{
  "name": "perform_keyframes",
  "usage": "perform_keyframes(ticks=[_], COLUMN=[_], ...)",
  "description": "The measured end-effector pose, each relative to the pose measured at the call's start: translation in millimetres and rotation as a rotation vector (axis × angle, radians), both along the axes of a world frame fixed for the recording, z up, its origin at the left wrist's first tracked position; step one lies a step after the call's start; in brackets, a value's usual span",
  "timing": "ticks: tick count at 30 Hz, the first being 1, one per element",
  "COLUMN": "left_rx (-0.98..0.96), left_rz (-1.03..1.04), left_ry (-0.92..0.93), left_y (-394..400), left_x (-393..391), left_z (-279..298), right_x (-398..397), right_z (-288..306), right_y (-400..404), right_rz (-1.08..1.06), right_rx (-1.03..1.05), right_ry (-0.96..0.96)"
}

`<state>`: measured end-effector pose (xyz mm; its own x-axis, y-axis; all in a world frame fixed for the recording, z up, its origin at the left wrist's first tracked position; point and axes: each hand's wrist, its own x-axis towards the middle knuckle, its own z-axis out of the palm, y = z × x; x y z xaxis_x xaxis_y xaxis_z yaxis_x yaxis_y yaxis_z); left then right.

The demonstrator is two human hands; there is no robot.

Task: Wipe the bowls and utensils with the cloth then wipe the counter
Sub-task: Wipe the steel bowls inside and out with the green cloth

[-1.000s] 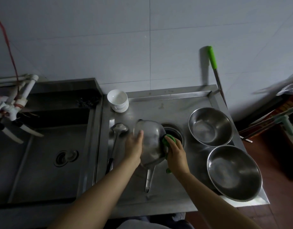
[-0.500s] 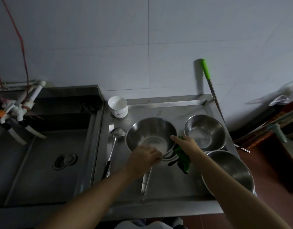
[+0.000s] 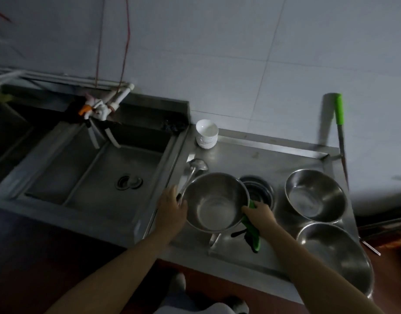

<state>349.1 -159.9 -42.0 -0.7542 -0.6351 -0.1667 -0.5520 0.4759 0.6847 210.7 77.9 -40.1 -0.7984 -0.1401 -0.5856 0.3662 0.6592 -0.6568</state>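
Observation:
A steel bowl (image 3: 214,201) is held upright over the steel counter (image 3: 274,152). My left hand (image 3: 172,208) grips its left rim. My right hand (image 3: 259,214) grips a green cloth (image 3: 251,232) against the bowl's right side; the cloth hangs down below the hand. Two more steel bowls stand to the right, one at the back (image 3: 316,196) and a larger one in front (image 3: 335,254). A ladle (image 3: 193,168) lies left of the held bowl. Another utensil's handle (image 3: 214,240) shows under the bowl.
A stack of white bowls (image 3: 206,133) stands at the counter's back left corner. A round drain hole (image 3: 260,191) sits behind my right hand. A green-handled knife (image 3: 341,132) leans on the wall. A deep sink (image 3: 100,168) with taps (image 3: 100,109) lies to the left.
The bowl went from tilted on its side to upright and moved left. My left hand shifted from the near rim to the left rim. The camera swung left.

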Motion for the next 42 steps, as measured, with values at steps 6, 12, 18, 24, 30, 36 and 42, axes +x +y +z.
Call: perform_keyframes(ticks=[6,12,18,24,30,36,42], left_rx=[0.563,0.570,0.599,0.550,0.399,0.299,0.192], left_rz=[0.283,0.334,0.406,0.401,0.326,0.272,0.268], left_ry=[-0.011,-0.063,-0.074,-0.143,-0.151,-0.134,-0.215], left_y=[-81,-150,-190,-211,-202,-201,-200], left_x=[68,129,172,191,182,176,173], left_z=[-16,-13,-21,-51,-29,-33,-38], right_x=[49,108,147,161,164,160,158], right_z=[-21,-32,-49,-62,-66,-59,-60], right_y=[-77,-157,-203,-218,-218,-211,-204], right_rz=[0.104,0.185,0.209,0.228,0.267,0.320,0.338], right_rx=[-0.033,-0.024,-0.026,-0.017,-0.059,-0.022,0.006], right_ry=[-0.021,-0.057,-0.101,-0.107,-0.128,-0.105,-0.088])
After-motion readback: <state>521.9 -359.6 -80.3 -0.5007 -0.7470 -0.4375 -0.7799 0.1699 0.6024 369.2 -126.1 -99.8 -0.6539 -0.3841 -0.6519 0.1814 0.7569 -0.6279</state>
